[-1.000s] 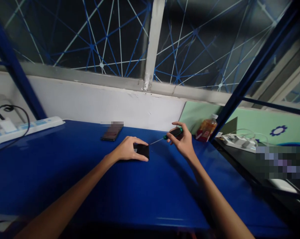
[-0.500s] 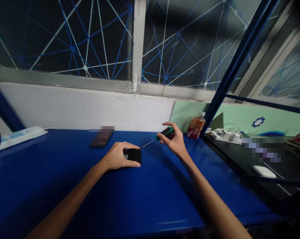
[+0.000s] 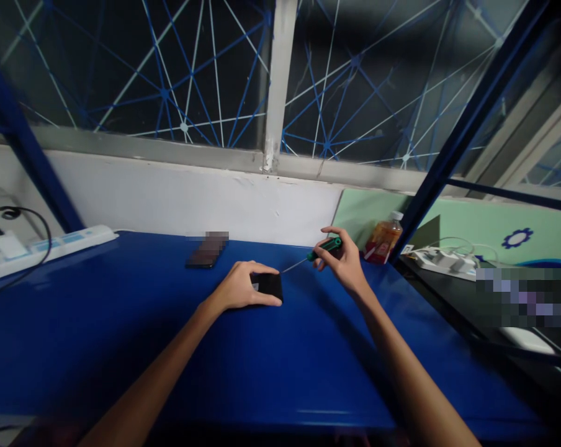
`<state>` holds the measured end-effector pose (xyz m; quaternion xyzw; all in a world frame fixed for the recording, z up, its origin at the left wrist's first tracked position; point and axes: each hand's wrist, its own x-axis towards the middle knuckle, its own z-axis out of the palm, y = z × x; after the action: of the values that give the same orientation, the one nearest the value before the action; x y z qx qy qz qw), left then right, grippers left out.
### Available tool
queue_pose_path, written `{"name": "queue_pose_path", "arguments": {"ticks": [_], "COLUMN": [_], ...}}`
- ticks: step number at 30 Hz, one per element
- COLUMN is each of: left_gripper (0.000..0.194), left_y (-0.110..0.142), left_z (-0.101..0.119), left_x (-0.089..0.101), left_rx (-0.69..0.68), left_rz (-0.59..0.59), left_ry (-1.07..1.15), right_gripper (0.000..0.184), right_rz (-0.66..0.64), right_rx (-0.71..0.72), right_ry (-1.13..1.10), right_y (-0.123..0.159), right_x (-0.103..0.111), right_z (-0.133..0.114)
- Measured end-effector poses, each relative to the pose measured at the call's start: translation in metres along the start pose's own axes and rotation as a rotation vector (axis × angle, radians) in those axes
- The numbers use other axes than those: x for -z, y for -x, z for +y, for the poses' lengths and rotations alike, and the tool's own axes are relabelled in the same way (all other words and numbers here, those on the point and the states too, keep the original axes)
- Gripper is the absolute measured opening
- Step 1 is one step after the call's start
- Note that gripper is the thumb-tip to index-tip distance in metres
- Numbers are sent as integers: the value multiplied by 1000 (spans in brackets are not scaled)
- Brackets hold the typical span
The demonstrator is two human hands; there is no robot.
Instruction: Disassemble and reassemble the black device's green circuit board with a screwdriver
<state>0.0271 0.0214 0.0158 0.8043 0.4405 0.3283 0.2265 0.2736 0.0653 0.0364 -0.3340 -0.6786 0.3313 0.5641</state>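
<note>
The screwdriver (image 3: pixel 324 249) has rolled in the right hand (image 3: pixel 349 263), which from here I see gripping its handle, tip just beside the box (image 3: pixel 270 286) — while the left hand (image 3: pixel 235 289) clamps that box on the desk (image 3: pixel 285 366), in from the back edge.

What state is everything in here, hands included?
Left hand: gripping the black object
Black object: held along both sides, on the desk
Right hand: gripping the screwdriver
Screwdriver: slanted, tip by the black object; contact unclear
Phone: lying flat
Bottle: standing, capped
Left power strip: plug inserted
</note>
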Motion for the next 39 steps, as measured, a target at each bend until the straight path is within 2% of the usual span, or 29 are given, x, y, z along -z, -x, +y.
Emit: {"name": "queue_pose_path", "arguments": {"ticks": [5,11,15,18,21,25,27,33,36,39], "left_gripper": [55,57,56,54,55,55,54,55,56,58], "left_y": [1,2,5,8,12,14,15,14,9,4], "left_z": [1,0,2,4,5,3,2,2,-2,-11], "left_x": [0,1,-2,-3,-2,0,0,3,7,13], "left_rx": [-8,10,16,12,14,21,12,-36,-33,1], "left_rz": [30,36,75,116,137,147,148,146,107,60], "left_ry": [20,13,19,15,20,13,-8,-64,-70,-106], "right_gripper": [44,47,51,47,47,55,56,47,41,39], "right_rz": [59,-25,48,77,33,-40,-39,58,145,241], "right_rx": [7,-21,-19,-4,-29,-69,-69,-36,-31,-18], "right_ry": [88,-103,-25,53,54,-56,-51,3,35,163], "right_y": [0,-2,-2,-1,0,-1,-1,-1,-3,-5], "right_x": [2,2,1,1,1,0,-1,-6,-3,4], "right_z": [-2,-2,4,5,4,2,1,4,11,18]}}
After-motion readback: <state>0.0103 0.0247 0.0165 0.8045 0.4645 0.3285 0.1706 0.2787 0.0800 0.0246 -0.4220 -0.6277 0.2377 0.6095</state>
